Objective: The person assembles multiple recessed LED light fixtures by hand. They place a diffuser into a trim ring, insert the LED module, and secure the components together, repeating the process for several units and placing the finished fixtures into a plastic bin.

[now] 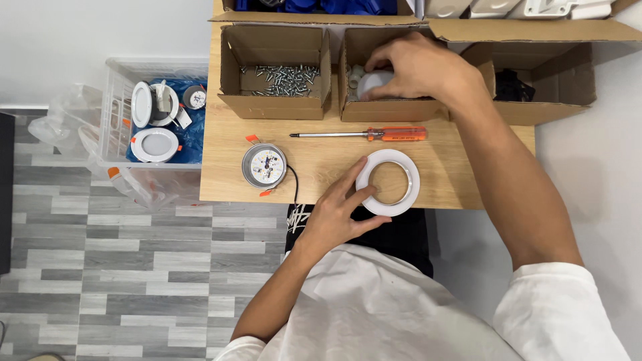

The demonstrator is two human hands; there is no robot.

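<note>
Left hand (pixel 332 217): fingers pinch the smooth white plastic ring (pixel 388 182) flat on the wooden table (pixel 455 174).
Right hand (pixel 414 67): closed around a round white disc (pixel 372 83) inside the cardboard box (pixel 388 109).

Small assembly workbench (pixel 455 174): boxed screws (pixel 281 79), screwdriver (pixel 374 134)

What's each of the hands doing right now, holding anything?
Left hand: fingers pinching the white ring on the table.
Right hand: closed on a white round piece in the cardboard box.
</note>
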